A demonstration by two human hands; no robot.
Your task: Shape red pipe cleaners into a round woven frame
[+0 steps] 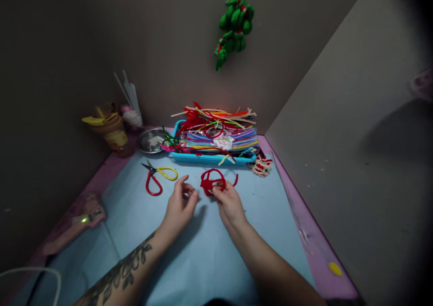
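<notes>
Near the middle of the blue table cover (pixel 203 261), my right hand (pixel 230 201) pinches a red fuzzy wire shape (pixel 207 184) with an open loop. A loose red end sticks out beyond its fingers. My left hand (pixel 181 200) is just left of the shape, not touching it, with fingers curled and apart and nothing between them. Scissors (pixel 154 171) with one red and one yellow handle lie spread to the left of that hand.
Behind the hands, a blue tray (pixel 209 158) holds colourful fuzzy wires. A metal bowl (pixel 144 141), brown cup (pixel 117 137) and pink glue gun (pixel 79 227) are left. A crafted face (pixel 261 166) lies right. Green pieces (pixel 237 20) hang above.
</notes>
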